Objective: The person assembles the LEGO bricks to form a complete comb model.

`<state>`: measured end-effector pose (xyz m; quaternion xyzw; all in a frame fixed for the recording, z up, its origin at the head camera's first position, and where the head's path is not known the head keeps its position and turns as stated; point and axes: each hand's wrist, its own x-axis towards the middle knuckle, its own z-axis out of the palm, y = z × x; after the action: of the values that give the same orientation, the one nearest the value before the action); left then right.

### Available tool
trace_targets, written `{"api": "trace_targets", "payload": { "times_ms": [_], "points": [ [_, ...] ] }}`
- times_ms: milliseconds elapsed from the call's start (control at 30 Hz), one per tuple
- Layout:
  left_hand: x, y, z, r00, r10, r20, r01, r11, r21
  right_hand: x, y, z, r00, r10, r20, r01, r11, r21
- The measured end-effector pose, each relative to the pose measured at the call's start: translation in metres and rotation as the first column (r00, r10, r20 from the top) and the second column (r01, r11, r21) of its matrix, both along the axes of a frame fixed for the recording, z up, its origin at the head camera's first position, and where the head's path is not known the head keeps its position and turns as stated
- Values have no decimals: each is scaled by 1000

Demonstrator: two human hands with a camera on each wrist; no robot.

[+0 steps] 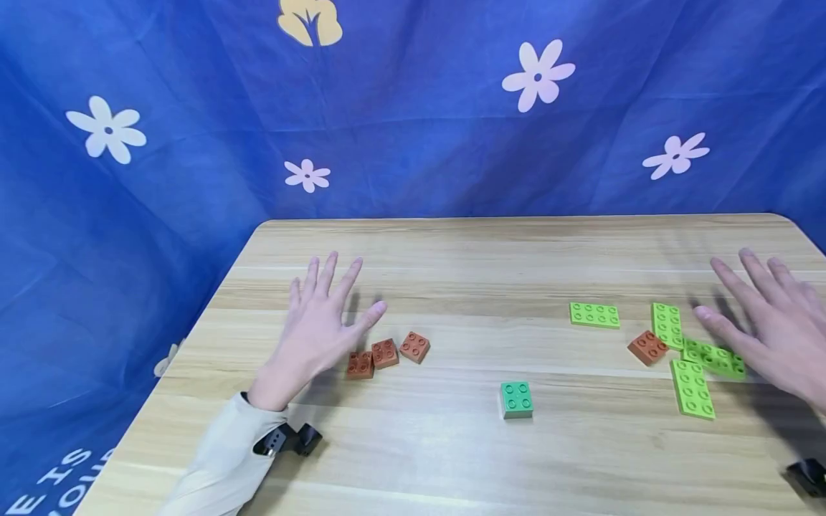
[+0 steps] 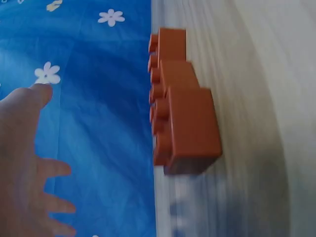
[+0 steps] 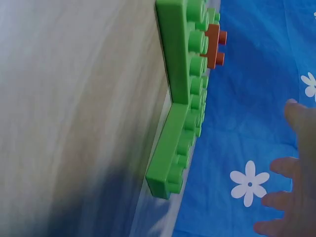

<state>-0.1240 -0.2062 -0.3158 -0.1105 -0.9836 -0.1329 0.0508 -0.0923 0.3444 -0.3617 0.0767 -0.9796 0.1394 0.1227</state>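
Note:
My left hand point(image 1: 316, 326) hovers over the left part of the table with its fingers spread, holding nothing. Just right of it, three brown building bricks point(image 1: 385, 353) lie in a slanting row; the left wrist view shows the same brown bricks point(image 2: 193, 123) studs up. Fingers spread and holding nothing, my right hand point(image 1: 774, 322) is above the right side, cut off by the frame edge. Near it lie several lime-green bricks point(image 1: 692, 389), eight-studded and flat, with one brown brick point(image 1: 648, 347) beside them. A darker green brick point(image 1: 517, 400) sits alone near the middle.
The light wooden table point(image 1: 464, 272) reaches back to a blue cloth point(image 1: 413, 107) printed with pale flowers. One lime-green brick point(image 1: 594, 315) lies apart, left of the others. Black wrist mounts point(image 1: 297, 439) are worn at both wrists.

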Motion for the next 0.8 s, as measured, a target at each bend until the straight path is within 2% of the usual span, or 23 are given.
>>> {"api": "trace_targets", "payload": {
  "times_ms": [133, 233, 400, 500, 633, 800],
  "points": [
    [6, 11, 0, 996, -87, -37, 89, 994, 62, 2, -6, 0, 998, 53, -24, -54, 998, -42],
    [10, 22, -3, 985, -159, -72, 167, 980, 105, 3, -12, 0, 995, 90, -52, -93, 993, -67],
    [17, 40, -13, 954, -266, -139, 286, 946, 150, 5, -22, 0, 992, 111, -58, -114, 991, -67],
    [20, 48, -18, 931, -316, -183, 344, 928, 145, 6, -28, 0, 992, 114, -55, -117, 992, -56],
    [21, 58, -22, 908, -366, -201, 395, 910, 127, 7, -33, -1, 990, 129, -55, -131, 990, -45],
    [24, 65, -24, 904, -389, -178, 412, 903, 120, 9, -39, -2, 987, 154, -51, -156, 987, -38]
  ]
}}
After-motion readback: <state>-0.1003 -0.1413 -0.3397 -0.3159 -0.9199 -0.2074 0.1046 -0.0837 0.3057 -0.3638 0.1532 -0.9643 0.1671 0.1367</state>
